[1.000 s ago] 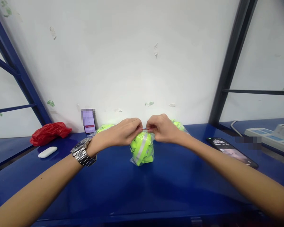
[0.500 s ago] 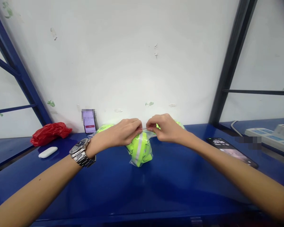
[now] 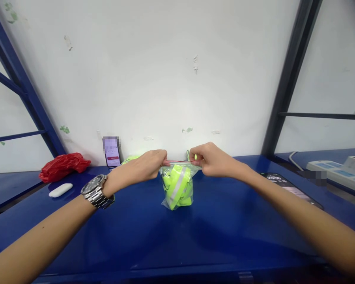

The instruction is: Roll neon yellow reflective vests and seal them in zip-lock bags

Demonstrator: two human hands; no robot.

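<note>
A clear zip bag (image 3: 167, 201) with a red strip along its top stands upright on the blue table (image 3: 154, 240). Inside it lies a folded fluorescent yellow-green piece with a silver reflective band (image 3: 177, 185). My left hand (image 3: 149, 163), a metal watch (image 3: 97, 191) on its wrist, pinches the left end of the bag's top edge. At the right end of the same edge, my right hand (image 3: 211, 159) has it pinched between thumb and fingers. Behind my hands, more yellow-green material (image 3: 131, 158) shows in part.
On the left are a crumpled red plastic bag (image 3: 63, 166), a white oval case (image 3: 60, 190) and an upright phone (image 3: 112, 154) against the wall. Another phone (image 3: 292, 189) lies under my right forearm. A power strip (image 3: 337, 173) sits far right, past a dark post (image 3: 290, 79).
My left hand has slid left along the bag's top edge, and my right hand slightly right. More of the bag and its red strip shows between them.
</note>
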